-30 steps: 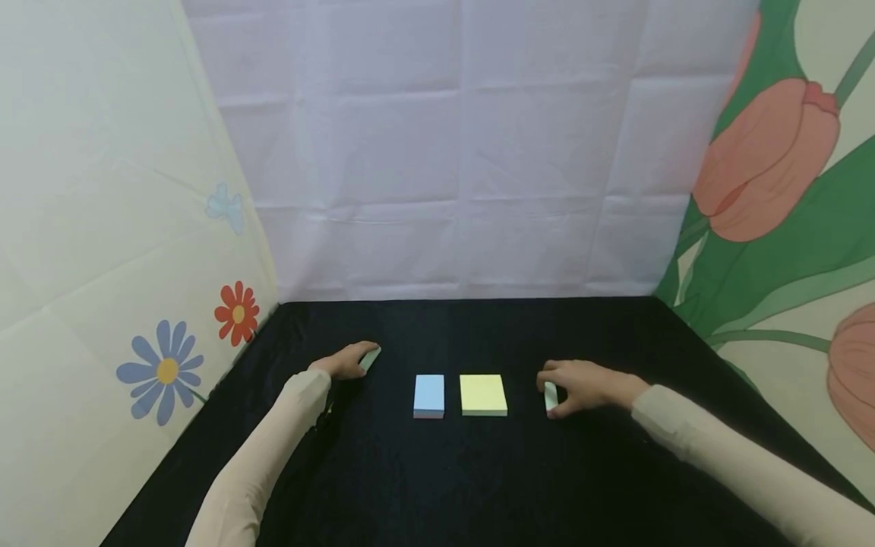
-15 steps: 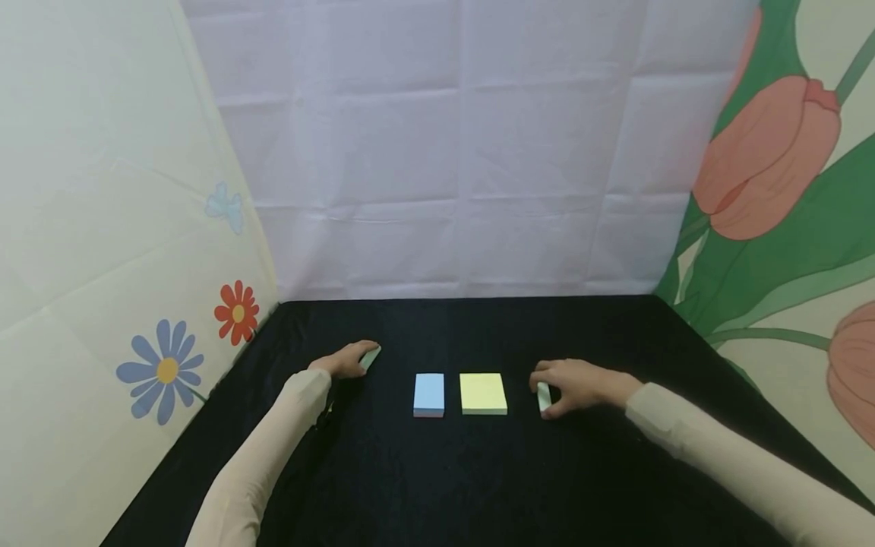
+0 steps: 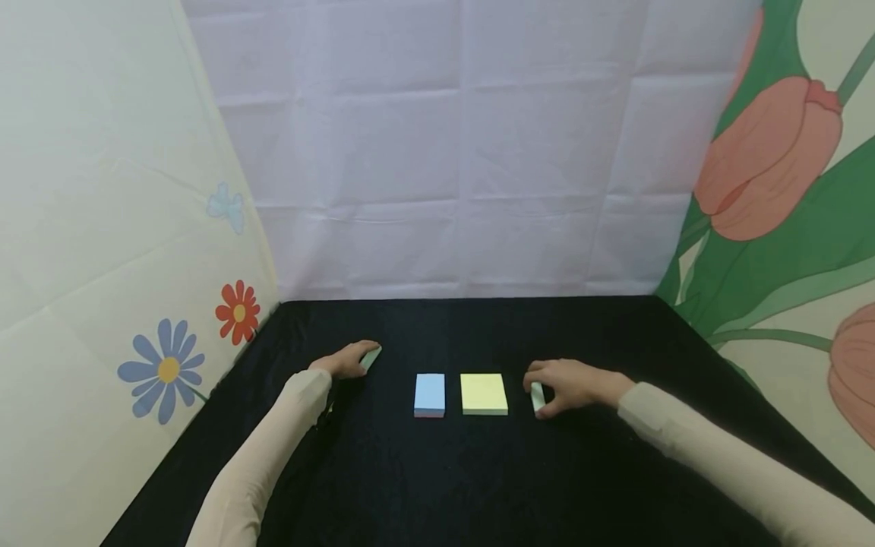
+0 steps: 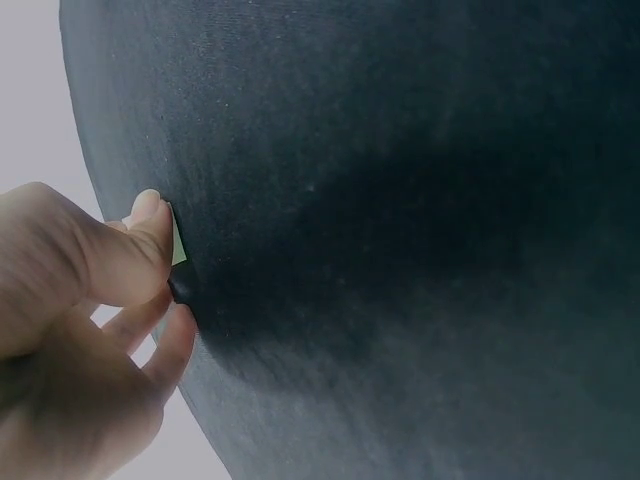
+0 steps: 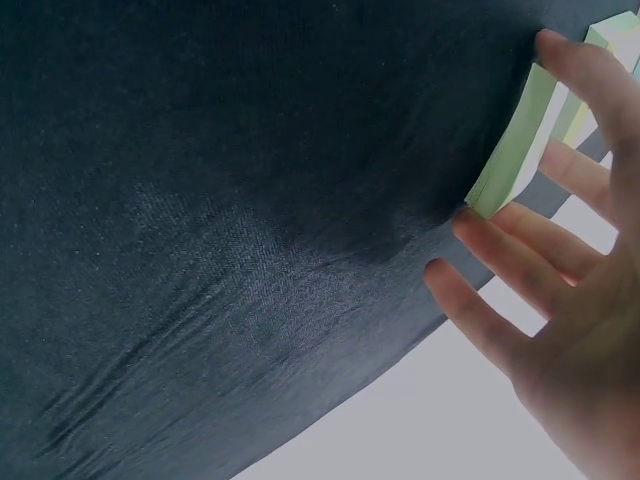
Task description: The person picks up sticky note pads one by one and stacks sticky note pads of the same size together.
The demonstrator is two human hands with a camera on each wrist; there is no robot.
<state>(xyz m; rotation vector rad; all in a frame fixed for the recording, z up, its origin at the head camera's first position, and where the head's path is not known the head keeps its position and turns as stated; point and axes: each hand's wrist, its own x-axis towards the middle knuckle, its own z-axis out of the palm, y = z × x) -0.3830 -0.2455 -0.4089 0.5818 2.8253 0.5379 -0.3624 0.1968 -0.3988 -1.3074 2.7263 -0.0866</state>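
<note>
On the left of the table my left hand (image 3: 345, 360) pinches a small pale green sticky note pad (image 3: 371, 358); the left wrist view shows only a sliver of the pad (image 4: 179, 245) past the thumb. To the right, my right hand (image 3: 573, 385) spans a narrow pale green sticky note pad (image 3: 538, 399) between thumb and fingers. In the right wrist view this pad (image 5: 517, 145) is on edge to the camera, fingertips at both ends. Between the hands lie a blue sticky note pad (image 3: 429, 395) and a wider yellow one (image 3: 484, 393), side by side with a gap.
A black cloth covers the table (image 3: 437, 479). White sheeting (image 3: 451, 167) hangs behind it, and flower-patterned cloths stand at the left (image 3: 102, 251) and right (image 3: 772, 281) sides.
My right hand has slid left with its green pad, closer to the yellow pad. The left hand and the two middle pads have stayed in place.
</note>
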